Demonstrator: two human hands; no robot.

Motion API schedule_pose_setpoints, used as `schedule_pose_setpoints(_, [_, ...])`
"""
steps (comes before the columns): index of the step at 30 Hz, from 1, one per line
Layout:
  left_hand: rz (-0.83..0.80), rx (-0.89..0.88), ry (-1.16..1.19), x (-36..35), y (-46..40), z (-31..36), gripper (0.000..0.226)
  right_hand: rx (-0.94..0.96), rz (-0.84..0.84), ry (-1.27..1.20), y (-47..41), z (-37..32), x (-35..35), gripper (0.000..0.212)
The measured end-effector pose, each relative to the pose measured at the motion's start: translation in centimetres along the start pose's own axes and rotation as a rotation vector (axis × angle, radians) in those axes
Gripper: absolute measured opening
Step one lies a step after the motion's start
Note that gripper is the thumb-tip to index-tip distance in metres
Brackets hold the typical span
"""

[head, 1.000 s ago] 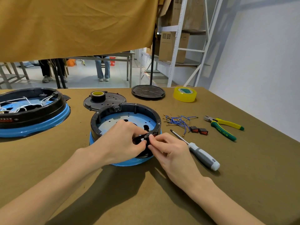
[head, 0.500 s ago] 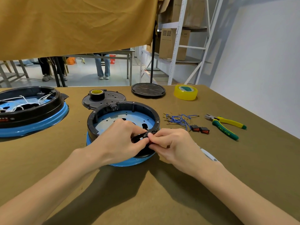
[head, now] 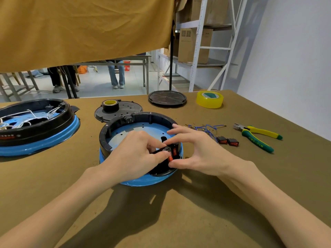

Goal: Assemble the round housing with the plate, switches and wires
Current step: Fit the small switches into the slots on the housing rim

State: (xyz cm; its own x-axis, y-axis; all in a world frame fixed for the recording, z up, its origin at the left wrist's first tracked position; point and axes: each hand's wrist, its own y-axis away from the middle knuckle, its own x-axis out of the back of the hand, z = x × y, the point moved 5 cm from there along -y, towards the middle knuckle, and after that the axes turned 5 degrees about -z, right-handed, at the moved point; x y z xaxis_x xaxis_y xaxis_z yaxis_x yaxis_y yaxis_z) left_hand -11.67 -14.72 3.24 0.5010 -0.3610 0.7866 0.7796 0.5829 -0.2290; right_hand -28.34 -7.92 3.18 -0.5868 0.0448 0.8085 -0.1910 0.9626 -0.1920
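The round housing (head: pixel 136 119), a black ring on a blue base, stands mid-table with the blue plate (head: pixel 143 129) inside it. Two red switches (head: pixel 174 151) sit in its near-right wall. My left hand (head: pixel 132 154) grips that wall, fingers curled inside the rim and thumb on the lower red switch. My right hand (head: pixel 195 149) pinches the same spot from the right, thumb below the switch and forefinger over the rim, other fingers spread. Two spare switches (head: pixel 227 141) and blue wires (head: pixel 206 127) lie to the right.
A second housing (head: pixel 35 126) with white wires sits at the left. Behind are a black perforated plate (head: pixel 123 113) carrying a tape roll (head: pixel 109 104), a black disc (head: pixel 167 98) and yellow tape (head: pixel 209 100). Pliers (head: pixel 258 136) lie at the right.
My right hand has shifted left and spread its fingers, and its arm now hides the screwdriver. The red switches in the wall have come into view. My left hand keeps its grip.
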Motion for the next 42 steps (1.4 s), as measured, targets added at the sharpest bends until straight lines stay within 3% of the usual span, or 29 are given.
schedule_pose_setpoints(10, [0.009, 0.026, 0.006, 0.0, 0.0, 0.3, 0.02, 0.03, -0.066, 0.046, -1.1, 0.0, 0.7, 0.045])
schedule_pose_setpoints(34, [0.141, 0.053, -0.111, 0.0, 0.5, 1.3, 0.031, 0.137, 0.051, -0.116, -0.4, 1.0, -0.7, 0.041])
schedule_pose_setpoints(42, [0.149, 0.087, -0.082, 0.0, 0.4, 1.0, 0.03, 0.13, -0.002, -0.022, -1.0, 0.3, -0.2, 0.036])
